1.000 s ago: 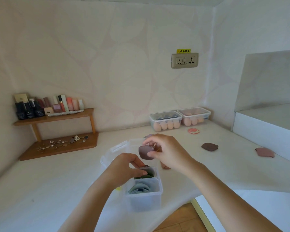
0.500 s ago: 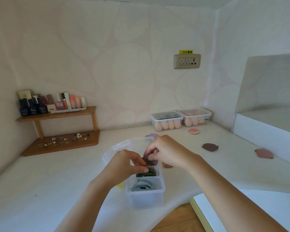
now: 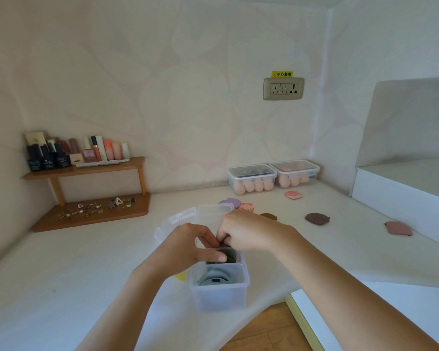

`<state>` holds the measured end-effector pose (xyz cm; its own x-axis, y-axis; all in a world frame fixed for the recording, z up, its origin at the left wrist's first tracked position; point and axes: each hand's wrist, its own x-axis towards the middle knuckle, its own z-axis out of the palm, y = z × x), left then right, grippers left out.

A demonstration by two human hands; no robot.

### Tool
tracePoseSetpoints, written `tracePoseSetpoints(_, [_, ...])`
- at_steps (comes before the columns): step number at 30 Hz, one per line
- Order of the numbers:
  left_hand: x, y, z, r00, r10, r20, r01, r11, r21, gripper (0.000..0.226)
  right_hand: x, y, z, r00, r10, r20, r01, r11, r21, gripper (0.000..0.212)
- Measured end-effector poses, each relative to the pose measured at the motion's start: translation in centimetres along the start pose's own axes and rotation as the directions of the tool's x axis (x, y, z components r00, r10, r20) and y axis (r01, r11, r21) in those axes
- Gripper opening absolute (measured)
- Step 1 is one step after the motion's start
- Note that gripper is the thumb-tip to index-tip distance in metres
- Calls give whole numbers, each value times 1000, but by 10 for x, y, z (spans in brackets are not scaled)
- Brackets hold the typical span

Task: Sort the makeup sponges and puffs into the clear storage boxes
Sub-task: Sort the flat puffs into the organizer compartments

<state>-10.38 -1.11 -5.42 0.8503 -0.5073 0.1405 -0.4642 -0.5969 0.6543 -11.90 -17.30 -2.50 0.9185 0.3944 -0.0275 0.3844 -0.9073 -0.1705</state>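
White counter (image 3: pixel 86 287) before us: our left hand (image 3: pixel 189 247) and right hand (image 3: pixel 250 231) curl their fingers into the rear compartment of the open clear box (image 3: pixel 218 297), above dark green puffs (image 3: pixel 230 257); we cannot tell whether either grips a puff

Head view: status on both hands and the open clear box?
Left hand and right hand both fingers-down in open clear plastic box, grip hidden. Blue-grey round puffs already inside. Nothing blocking; dark brown puff loose on white table.

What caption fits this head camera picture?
Left hand and right hand reach into the clear box of puffs on the counter.
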Motion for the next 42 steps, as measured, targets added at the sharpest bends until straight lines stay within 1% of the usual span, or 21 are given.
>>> tracePoseSetpoints(3, [2,0,1,999,-13,-33,14,1000,27,15,1,3,2,1000,-14,17,14,1000,5,28])
tracePoseSetpoints(6, [3,-1,5,998,-10,-64,14,998,59,16,-2,7,3,995,6,102,-2,999,-42,32])
tracePoseSetpoints(7, [3,-1,5,997,-7,-71,12,998,69,17,-4,8,4,994,13,104,-10,999,-32,32])
tracePoseSetpoints(8, [3,-1,6,997,-3,-75,9,997,74,17,-6,9,5,996,16,83,-18,1000,17,29])
tracePoseSetpoints(9, [3,-1,6,997,0,-75,5,997,79,17,-11,11,5,999,14,34,-18,994,109,25])
tracePoseSetpoints(11, [3,-1,7,998,11,-67,-5,996,88,16,-19,19,6,990,33,-137,12,949,315,15])
tracePoseSetpoints(12, [4,-1,7,998,13,-57,-8,996,94,15,-23,26,6,970,60,-236,33,927,373,12])
tracePoseSetpoints(14, [4,-1,7,999,4,-38,0,994,113,14,-27,49,8,888,169,-429,32,906,422,10])
tracePoseSetpoints(15, [4,0,7,999,-3,-34,7,993,117,14,-27,65,10,830,240,-503,-7,907,421,10])
tracePoseSetpoints(17, [4,0,8,999,-7,-33,11,994,111,16,-23,104,21,713,396,-579,-163,896,412,16])
tracePoseSetpoints(18, [5,0,8,1000,-7,-29,10,994,104,18,-23,124,27,656,484,-579,-257,864,433,22])
tracePoseSetpoints(20, [6,0,8,1000,-3,0,3,995,101,19,-25,157,40,555,656,-512,-430,753,499,34])
tracePoseSetpoints(22, [8,1,9,999,11,34,-14,993,116,15,-27,181,53,524,751,-402,-565,659,496,44])
tracePoseSetpoints(24, [10,3,10,999,15,44,-20,992,124,13,-28,198,65,507,797,-326,-671,603,431,49])
tracePoseSetpoints(27, [14,3,12,999,5,32,-9,993,116,14,-28,211,69,426,850,-310,-723,526,448,49])
tracePoseSetpoints(30, [15,2,12,1000,-3,26,0,992,126,16,-26,210,66,413,834,-366,-680,550,484,44])
tracePoseSetpoints(35, [17,3,14,1000,-17,16,15,989,150,14,-25,200,69,513,728,-456,-469,682,561,35])
tracePoseSetpoints(36, [16,4,14,1000,-22,10,20,988,154,13,-25,198,70,510,723,-467,-444,686,576,35])
tracePoseSetpoints(39, [16,4,12,999,-35,-9,36,984,177,15,-30,194,70,445,757,-479,-368,642,673,33])
tracePoseSetpoints(41, [15,4,10,999,-51,-11,52,981,189,17,-36,188,67,422,768,-481,-235,606,760,29])
tracePoseSetpoints(42, [14,3,8,998,-57,-9,58,980,189,17,-39,182,65,432,755,-493,-137,595,792,27])
